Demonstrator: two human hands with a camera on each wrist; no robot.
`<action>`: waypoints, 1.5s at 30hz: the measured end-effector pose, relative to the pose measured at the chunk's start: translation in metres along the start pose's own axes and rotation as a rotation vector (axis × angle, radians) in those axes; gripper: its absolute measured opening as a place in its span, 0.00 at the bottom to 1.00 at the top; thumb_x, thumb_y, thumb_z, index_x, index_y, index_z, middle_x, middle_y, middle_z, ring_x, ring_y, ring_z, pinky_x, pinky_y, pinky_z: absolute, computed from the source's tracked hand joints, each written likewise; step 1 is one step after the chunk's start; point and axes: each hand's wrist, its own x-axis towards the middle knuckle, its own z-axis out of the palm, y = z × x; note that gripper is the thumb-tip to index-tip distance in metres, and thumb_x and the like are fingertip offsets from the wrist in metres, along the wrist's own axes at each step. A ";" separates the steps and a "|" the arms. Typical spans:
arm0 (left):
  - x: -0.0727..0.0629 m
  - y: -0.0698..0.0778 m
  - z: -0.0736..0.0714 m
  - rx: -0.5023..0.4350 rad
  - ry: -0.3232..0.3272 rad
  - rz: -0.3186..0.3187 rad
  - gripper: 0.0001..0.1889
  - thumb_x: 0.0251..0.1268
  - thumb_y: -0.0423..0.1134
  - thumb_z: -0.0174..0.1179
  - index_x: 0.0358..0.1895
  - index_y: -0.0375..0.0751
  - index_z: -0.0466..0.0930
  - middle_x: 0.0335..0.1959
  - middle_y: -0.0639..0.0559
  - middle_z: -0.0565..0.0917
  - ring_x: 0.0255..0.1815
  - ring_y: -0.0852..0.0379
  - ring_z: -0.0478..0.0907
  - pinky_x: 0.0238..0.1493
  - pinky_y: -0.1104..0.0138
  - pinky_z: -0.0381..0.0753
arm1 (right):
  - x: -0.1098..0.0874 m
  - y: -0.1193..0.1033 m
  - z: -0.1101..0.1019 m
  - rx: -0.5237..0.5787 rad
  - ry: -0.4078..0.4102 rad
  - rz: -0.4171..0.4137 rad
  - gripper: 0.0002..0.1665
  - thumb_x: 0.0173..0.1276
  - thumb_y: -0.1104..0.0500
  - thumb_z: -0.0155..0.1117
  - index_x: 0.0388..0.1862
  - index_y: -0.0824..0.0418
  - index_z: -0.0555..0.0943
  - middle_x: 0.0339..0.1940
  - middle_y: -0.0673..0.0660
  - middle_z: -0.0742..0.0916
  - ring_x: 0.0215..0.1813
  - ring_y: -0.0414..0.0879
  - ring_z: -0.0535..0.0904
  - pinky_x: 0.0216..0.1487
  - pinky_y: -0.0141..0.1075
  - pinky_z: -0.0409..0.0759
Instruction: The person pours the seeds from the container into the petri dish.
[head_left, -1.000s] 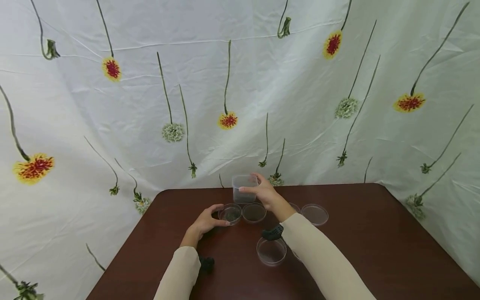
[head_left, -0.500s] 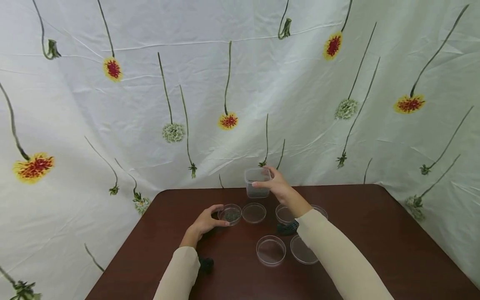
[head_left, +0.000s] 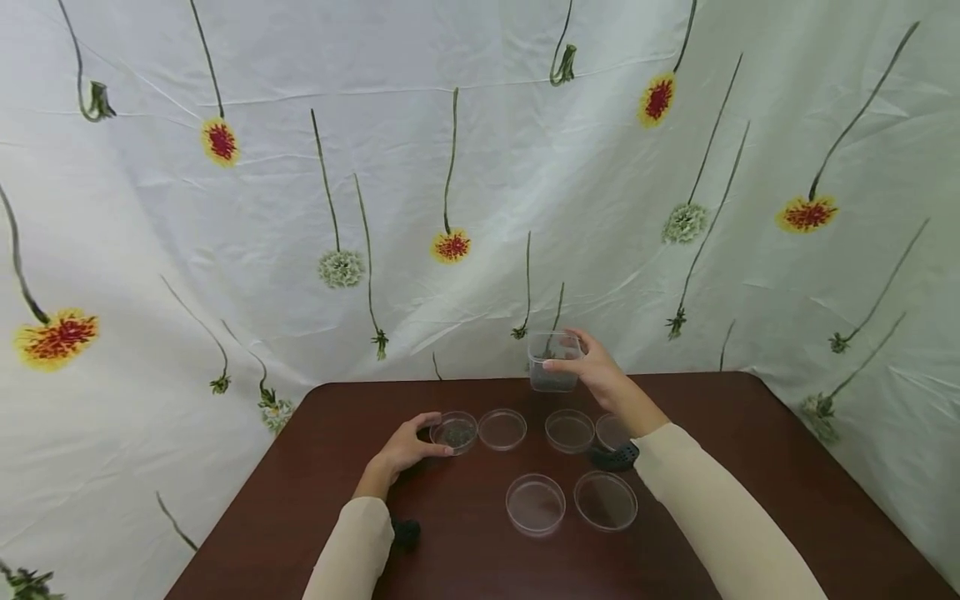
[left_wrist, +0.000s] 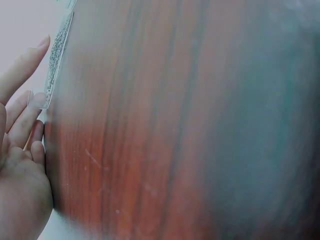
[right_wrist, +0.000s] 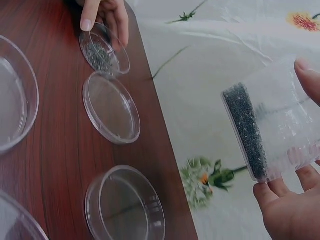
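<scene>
My left hand (head_left: 405,443) rests on the table, thumb and fingers on either side of a clear petri dish (head_left: 457,433). Dark, fine grains (right_wrist: 99,56) lie spread over that dish's bottom. My right hand (head_left: 596,371) grips a clear, square-sided plastic tub (head_left: 553,367) by its wall, held up near the table's far edge. In the right wrist view a layer of dark grains (right_wrist: 245,131) fills the bottom of the tub. Just right of the left hand's dish stands a second petri dish (head_left: 502,429) with no grains in it.
Several more clear petri dishes stand on the dark wooden table (head_left: 450,550): one dish (head_left: 570,431) below the tub, another (head_left: 612,433) partly behind the right wrist's black camera (head_left: 615,457), and two nearer ones (head_left: 536,504). A flower-printed cloth (head_left: 420,167) hangs behind.
My right hand has carried the tub rightward, from behind the two left dishes to behind the third back-row dish. The left hand has stayed at its dish.
</scene>
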 end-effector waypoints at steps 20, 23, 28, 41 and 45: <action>-0.005 -0.001 0.005 -0.007 0.021 0.007 0.42 0.57 0.38 0.80 0.75 0.35 0.70 0.73 0.37 0.71 0.76 0.33 0.61 0.70 0.38 0.63 | -0.037 0.001 -0.064 -0.004 0.017 0.003 0.60 0.69 0.62 0.73 0.86 0.60 0.44 0.83 0.68 0.56 0.82 0.67 0.48 0.77 0.62 0.49; -0.004 -0.002 0.005 -0.011 0.024 0.009 0.42 0.57 0.38 0.80 0.74 0.35 0.70 0.72 0.36 0.72 0.75 0.33 0.62 0.70 0.38 0.63 | -0.043 0.003 -0.074 -0.013 0.024 -0.006 0.60 0.70 0.63 0.72 0.86 0.63 0.42 0.83 0.70 0.55 0.82 0.68 0.47 0.77 0.62 0.48; -0.003 -0.001 0.004 -0.014 0.023 0.013 0.42 0.57 0.38 0.80 0.74 0.36 0.70 0.73 0.37 0.71 0.76 0.33 0.61 0.70 0.38 0.63 | -0.052 0.006 -0.089 -0.021 0.021 -0.008 0.60 0.70 0.64 0.71 0.86 0.63 0.41 0.83 0.70 0.55 0.82 0.69 0.46 0.77 0.63 0.47; -0.002 0.003 0.003 -0.021 0.017 0.010 0.42 0.57 0.39 0.80 0.74 0.36 0.70 0.73 0.37 0.71 0.76 0.34 0.61 0.70 0.38 0.63 | -0.074 0.036 -0.129 0.019 0.063 0.017 0.60 0.74 0.64 0.67 0.86 0.61 0.35 0.84 0.72 0.48 0.81 0.70 0.45 0.74 0.70 0.44; -0.003 0.002 0.003 -0.021 0.019 0.005 0.42 0.57 0.39 0.80 0.74 0.36 0.70 0.72 0.38 0.72 0.75 0.34 0.61 0.70 0.38 0.64 | -0.080 0.043 -0.138 0.022 0.081 0.031 0.60 0.74 0.64 0.68 0.86 0.61 0.35 0.84 0.72 0.48 0.82 0.69 0.44 0.75 0.69 0.41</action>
